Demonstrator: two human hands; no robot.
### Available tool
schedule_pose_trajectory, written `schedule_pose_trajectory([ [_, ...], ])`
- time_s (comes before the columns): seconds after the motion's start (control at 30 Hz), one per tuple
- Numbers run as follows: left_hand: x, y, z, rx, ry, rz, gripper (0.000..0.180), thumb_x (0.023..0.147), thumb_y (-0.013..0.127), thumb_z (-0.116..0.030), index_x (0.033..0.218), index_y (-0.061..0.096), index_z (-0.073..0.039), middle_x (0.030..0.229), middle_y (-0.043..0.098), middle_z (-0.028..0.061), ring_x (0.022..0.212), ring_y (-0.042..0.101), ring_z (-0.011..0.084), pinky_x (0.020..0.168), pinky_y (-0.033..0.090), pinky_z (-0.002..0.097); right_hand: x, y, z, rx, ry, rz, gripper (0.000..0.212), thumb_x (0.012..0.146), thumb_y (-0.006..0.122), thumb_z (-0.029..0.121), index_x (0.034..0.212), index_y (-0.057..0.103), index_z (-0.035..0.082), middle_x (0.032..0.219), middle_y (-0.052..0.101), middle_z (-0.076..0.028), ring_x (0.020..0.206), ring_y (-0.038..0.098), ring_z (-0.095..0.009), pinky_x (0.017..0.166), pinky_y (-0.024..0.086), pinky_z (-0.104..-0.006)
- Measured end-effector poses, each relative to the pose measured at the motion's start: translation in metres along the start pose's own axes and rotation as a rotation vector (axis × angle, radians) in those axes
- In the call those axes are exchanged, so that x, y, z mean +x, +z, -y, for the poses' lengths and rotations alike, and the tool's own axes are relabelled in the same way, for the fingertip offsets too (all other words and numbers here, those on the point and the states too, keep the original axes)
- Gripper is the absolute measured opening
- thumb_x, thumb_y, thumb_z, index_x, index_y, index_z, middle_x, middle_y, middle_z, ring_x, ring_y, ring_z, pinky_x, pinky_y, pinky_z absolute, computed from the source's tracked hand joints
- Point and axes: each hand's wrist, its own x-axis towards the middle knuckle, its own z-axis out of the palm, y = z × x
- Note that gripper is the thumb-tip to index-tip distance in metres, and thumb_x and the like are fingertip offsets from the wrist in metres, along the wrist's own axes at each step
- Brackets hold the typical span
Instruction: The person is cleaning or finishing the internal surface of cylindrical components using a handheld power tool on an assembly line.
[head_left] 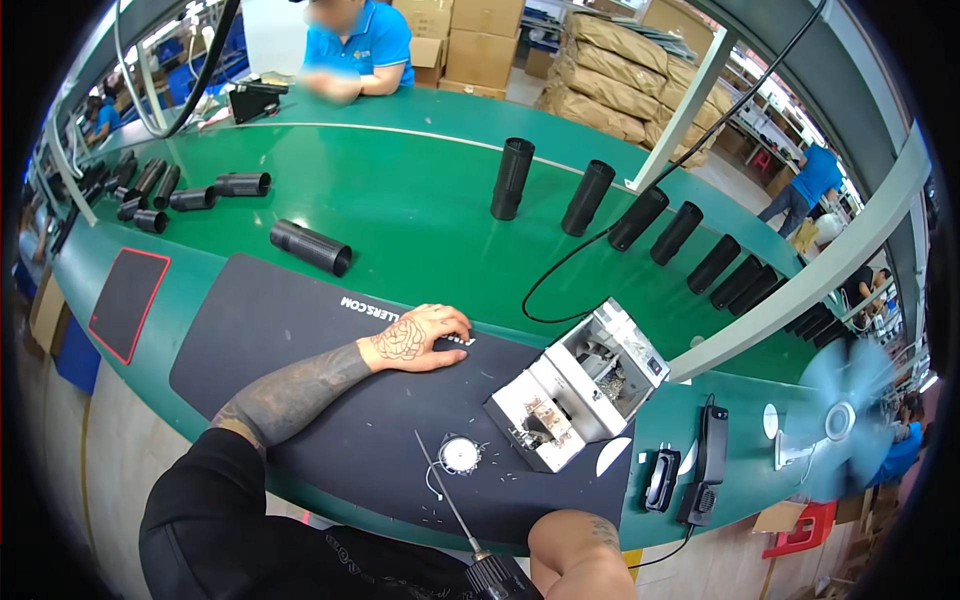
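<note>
My left hand (420, 338) rests on the dark mat (260, 320), thumb and fingers apart, beside small white marks that I cannot make out. At the lower edge my right hand (572, 550) is closed around a black electric screwdriver (495, 578), most of its grip cut off by the frame. Its long thin bit slants up toward the left, just beside a round white part (459, 455) with a thin white wire. Tiny screw-like pieces lie scattered around that part. A white and grey screw feeder (580, 390) with an open top, small screws inside, stands right of my left hand.
Black ribbed tubes (512, 180) stand in a row on the green bench; others lie at left, one (311, 248) nearer. A black cable (545, 318) loops behind the feeder. A black handset-shaped device (708, 450) and a blue fan (838, 420) are right. Across sits a person (375, 45).
</note>
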Motion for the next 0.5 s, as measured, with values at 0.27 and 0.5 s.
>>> schedule_pose_trajectory([
  [0.27, 0.002, 0.0022, 0.0003, 0.003, -0.016, 0.013, 0.02, 0.081, 0.07, -0.017, 0.098, 0.062, -0.011, 0.111, 0.06, 0.0025, 0.099, 0.058, 0.0187, 0.091, 0.044, 0.031, -0.0043, 0.0017, 0.0049, -0.005, 0.004, 0.01, 0.016, 0.087, 0.048, 0.011, 0.082, 0.063, 0.012, 0.079, 0.059, -0.007, 0.06, 0.054, -0.019, 0.057, 0.048, -0.0332],
  [0.5, 0.0015, 0.002, 0.0026, -0.003, -0.02, 0.014, 0.02, 0.081, 0.07, -0.017, 0.098, 0.062, -0.011, 0.112, 0.06, 0.0024, 0.1, 0.058, 0.0186, 0.091, 0.044, 0.031, -0.0074, 0.0012, 0.0043, 0.004, 0.01, 0.017, 0.016, 0.088, 0.047, 0.012, 0.082, 0.063, 0.012, 0.079, 0.059, -0.007, 0.06, 0.054, -0.019, 0.057, 0.049, -0.0332],
])
